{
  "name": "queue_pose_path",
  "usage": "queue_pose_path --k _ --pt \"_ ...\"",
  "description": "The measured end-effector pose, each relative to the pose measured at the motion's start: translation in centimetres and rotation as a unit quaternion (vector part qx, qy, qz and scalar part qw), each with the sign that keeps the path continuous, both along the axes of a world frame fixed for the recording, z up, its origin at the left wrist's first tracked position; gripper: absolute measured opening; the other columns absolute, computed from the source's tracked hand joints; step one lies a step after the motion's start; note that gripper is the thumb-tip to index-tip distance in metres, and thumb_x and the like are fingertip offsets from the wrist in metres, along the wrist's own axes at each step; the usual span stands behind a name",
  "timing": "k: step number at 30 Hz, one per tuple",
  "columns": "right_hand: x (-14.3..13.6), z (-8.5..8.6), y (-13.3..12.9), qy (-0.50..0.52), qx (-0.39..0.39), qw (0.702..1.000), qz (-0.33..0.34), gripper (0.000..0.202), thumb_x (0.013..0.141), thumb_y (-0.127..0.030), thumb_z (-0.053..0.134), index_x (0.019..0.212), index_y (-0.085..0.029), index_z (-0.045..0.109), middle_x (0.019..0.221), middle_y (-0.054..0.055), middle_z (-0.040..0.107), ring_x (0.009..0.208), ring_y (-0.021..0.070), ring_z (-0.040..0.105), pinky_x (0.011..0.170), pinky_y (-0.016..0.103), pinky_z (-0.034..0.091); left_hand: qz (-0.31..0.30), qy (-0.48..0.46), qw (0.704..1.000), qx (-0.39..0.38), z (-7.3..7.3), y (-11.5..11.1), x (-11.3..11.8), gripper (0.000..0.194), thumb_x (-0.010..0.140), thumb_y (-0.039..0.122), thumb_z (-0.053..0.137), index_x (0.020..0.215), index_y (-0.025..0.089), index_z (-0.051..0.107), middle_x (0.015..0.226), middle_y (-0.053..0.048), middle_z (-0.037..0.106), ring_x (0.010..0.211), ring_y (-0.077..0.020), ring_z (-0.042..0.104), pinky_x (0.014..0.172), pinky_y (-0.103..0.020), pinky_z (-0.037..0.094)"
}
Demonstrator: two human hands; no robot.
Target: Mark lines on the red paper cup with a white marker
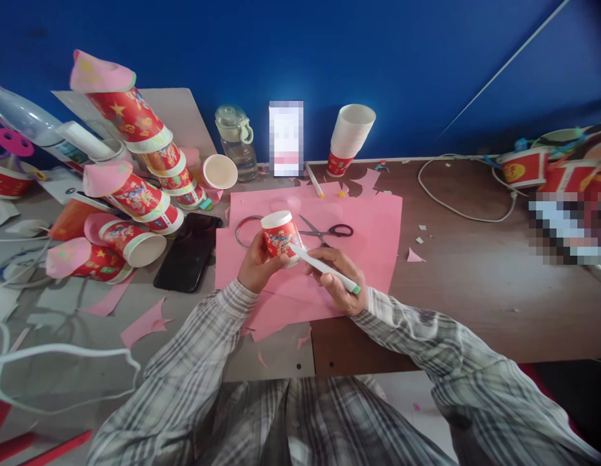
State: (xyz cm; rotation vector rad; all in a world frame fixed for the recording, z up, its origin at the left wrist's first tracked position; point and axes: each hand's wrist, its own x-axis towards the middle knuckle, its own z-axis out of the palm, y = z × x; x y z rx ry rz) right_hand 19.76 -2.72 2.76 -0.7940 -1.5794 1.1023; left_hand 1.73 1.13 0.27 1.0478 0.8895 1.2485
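Observation:
My left hand [256, 266] is closed round a red printed paper cup [278, 238], tilted with its white base or rim upward; I cannot tell which. In my right hand [343, 279] is a white marker pen [328, 268] with a green end, its other tip against or very near the cup's side. Both hands are above a large sheet of pink paper [363, 265]. Just beyond them, scissors [324, 231] with black handles lie on the sheet. Beside the cup is a thin grey ring [245, 230], partly hidden.
Left stand stacked red cups [152, 142] with pink paper tops, near a black phone [188, 252]. At the back are a water bottle [236, 145], a lit phone [286, 139], a stack of paper cups [349, 139] and another marker [314, 179]. A white cable [468, 213] loops on the right.

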Motion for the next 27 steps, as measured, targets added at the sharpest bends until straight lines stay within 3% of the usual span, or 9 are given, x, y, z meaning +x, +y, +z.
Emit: queue_pose_path --k 14,27 --pt "-0.07 0.25 0.2 -0.077 0.044 0.996 -0.029 0.036 0.085 -0.042 0.045 0.113 -0.02 0.05 0.084 0.01 0.064 0.077 0.0227 0.063 0.066 0.037 0.052 -0.007 0.026 1.0 -0.01 0.19 -0.33 0.07 0.056 0.055 0.034 0.079 0.099 0.016 0.049 0.086 -0.004 0.06 0.077 -0.0179 0.056 0.071 -0.033 0.047" --pt "0.26 0.43 0.32 -0.077 0.006 0.995 -0.059 0.029 0.084 -0.032 0.044 0.105 -0.015 0.055 0.071 0.006 0.062 0.052 0.0137 0.052 0.051 0.029 0.046 0.036 -0.013 0.999 -0.035 0.01 0.31 -0.63 0.06 0.051 0.039 0.08 0.099 0.017 0.052 0.086 -0.003 0.061 0.08 -0.0177 0.057 0.075 -0.034 0.048"
